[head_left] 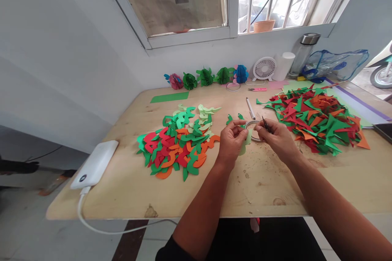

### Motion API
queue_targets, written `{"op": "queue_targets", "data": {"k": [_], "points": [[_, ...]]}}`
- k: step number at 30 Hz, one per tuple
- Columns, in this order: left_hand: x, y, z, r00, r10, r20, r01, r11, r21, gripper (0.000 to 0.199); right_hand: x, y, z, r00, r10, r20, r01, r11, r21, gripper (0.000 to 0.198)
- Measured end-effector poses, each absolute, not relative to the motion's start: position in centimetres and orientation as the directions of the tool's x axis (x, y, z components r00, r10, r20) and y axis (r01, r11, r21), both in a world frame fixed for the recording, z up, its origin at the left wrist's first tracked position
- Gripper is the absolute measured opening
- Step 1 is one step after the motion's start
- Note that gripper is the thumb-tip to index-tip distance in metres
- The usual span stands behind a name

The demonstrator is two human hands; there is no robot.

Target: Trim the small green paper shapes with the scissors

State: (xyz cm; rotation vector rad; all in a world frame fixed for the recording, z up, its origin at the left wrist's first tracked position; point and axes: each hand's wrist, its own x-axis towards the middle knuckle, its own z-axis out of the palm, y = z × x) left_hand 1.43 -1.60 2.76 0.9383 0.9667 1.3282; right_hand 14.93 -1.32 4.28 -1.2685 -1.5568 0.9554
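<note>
My left hand (232, 140) is closed in a pinch on a light green paper piece (248, 135), part of which hangs below the fingers. My right hand (277, 136) is closed around a slim dark pointed tool (266, 124); its exact kind is unclear. Between the hands, a roll of tape (253, 138) lies on the wooden table (263, 191), partly hidden by the fingers. Small green paper leaves (235, 118) lie just beyond my left hand. A white pen (250, 108) rests behind the tape roll.
Curved paper cutouts (177, 142) are heaped on the left, with paper scraps (318, 118) on the right. Paper turtles (205, 76) line the wall beside a small fan (264, 68). A corded power bank (94, 165) sits at the left edge. Pink-handled snips (257, 89) lie behind.
</note>
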Motion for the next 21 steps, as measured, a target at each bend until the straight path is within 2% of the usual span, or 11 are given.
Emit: {"op": "queue_targets", "data": {"k": [8,14,21], "points": [[1.3,-1.9,3.4,0.007,0.999,-0.037,-0.324,0.037,0.945,0.024,15.0,-1.3,3.9,-0.160,0.977,0.139,0.304,0.182,-0.935,0.027],[1.4,-1.8,3.2,0.010,0.999,-0.046,-0.336,0.046,0.941,0.025,15.3,-1.3,3.6,-0.204,0.970,0.134,0.310,0.194,-0.931,0.021],[1.4,-1.8,3.3,0.030,0.998,-0.053,-0.331,0.060,0.942,0.023,15.2,-1.0,3.1,-0.209,0.971,0.115,0.278,0.172,-0.945,0.022]]}}
